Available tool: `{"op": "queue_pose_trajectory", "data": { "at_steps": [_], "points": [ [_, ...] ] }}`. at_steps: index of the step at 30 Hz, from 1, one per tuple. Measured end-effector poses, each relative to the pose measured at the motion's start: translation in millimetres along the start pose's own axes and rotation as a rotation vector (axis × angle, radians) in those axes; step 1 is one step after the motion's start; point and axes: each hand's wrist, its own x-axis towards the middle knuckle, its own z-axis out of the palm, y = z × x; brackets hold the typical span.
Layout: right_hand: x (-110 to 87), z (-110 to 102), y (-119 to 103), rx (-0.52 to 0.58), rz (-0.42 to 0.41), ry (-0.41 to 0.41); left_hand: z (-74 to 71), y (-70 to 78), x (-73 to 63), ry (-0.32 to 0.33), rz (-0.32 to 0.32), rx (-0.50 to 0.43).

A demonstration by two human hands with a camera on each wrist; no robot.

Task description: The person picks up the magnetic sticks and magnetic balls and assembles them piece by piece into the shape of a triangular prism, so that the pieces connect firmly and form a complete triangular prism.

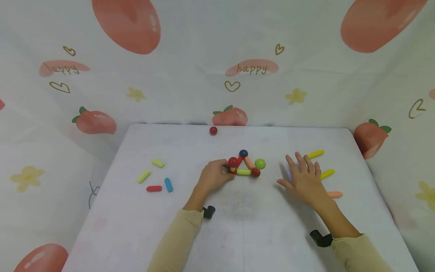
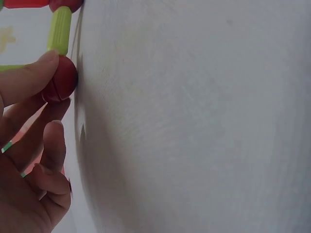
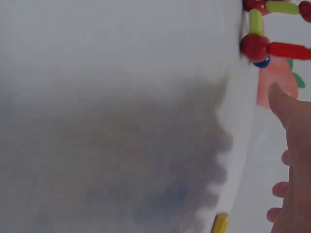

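A small structure of balls and rods stands mid-table. Its base has a lime-green rod (image 1: 244, 172), an orange rod (image 1: 249, 163), a dark blue ball (image 1: 243, 153) at the back and a red ball (image 1: 255, 172) at the front right. A bright green ball (image 1: 259, 163) sits above that front right corner, and a red ball (image 1: 232, 162) tops the left one. My left hand (image 1: 214, 175) pinches the lower left red ball (image 2: 65, 80) between thumb and fingers, below an upright lime-green rod (image 2: 60, 31). My right hand (image 1: 306, 183) hovers with spread fingers, holding nothing.
Two yellow rods (image 1: 316, 154) and an orange rod (image 1: 335, 194) lie by the right hand. On the left lie lime-green rods (image 1: 144, 176), a red rod (image 1: 154, 188) and a blue rod (image 1: 168, 184). A loose red ball (image 1: 213, 130) rests near the back edge.
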Motion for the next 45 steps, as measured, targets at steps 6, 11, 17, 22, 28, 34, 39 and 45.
{"op": "queue_pose_trajectory", "data": {
  "at_steps": [6, 11, 17, 22, 28, 34, 39, 45],
  "points": [
    [-15.1, -2, 32, -0.024, 0.006, 0.025, 0.5, 5.4, 1.3, 0.006, -0.057, 0.039],
    [-34.2, -7, 58, -0.030, 0.024, 0.028, 1.5, 6.0, 2.7, 0.025, -0.077, 0.056],
    [-63.8, -13, 80, 0.027, 0.087, 0.033, 0.6, 6.8, 3.5, 0.020, -0.087, 0.042],
    [-78.6, -12, 93, 0.018, 0.110, 0.025, -3.1, 8.9, 2.8, 0.016, -0.116, 0.028],
    [-84.3, -8, 102, -0.019, 0.043, 0.057, -3.4, 10.5, 2.4, 0.001, -0.132, 0.018],
    [-80.5, 0, 102, -0.031, -0.112, 0.234, -0.4, 10.9, 2.8, -0.004, -0.140, 0.023],
    [-74.1, 0, 96, -0.028, -0.187, 0.285, 2.0, 11.3, 2.7, -0.002, -0.145, 0.025],
    [-44.1, -25, 64, 0.074, -0.305, 0.333, 1.7, 11.3, 1.5, 0.013, -0.150, 0.021]
  ]
}}
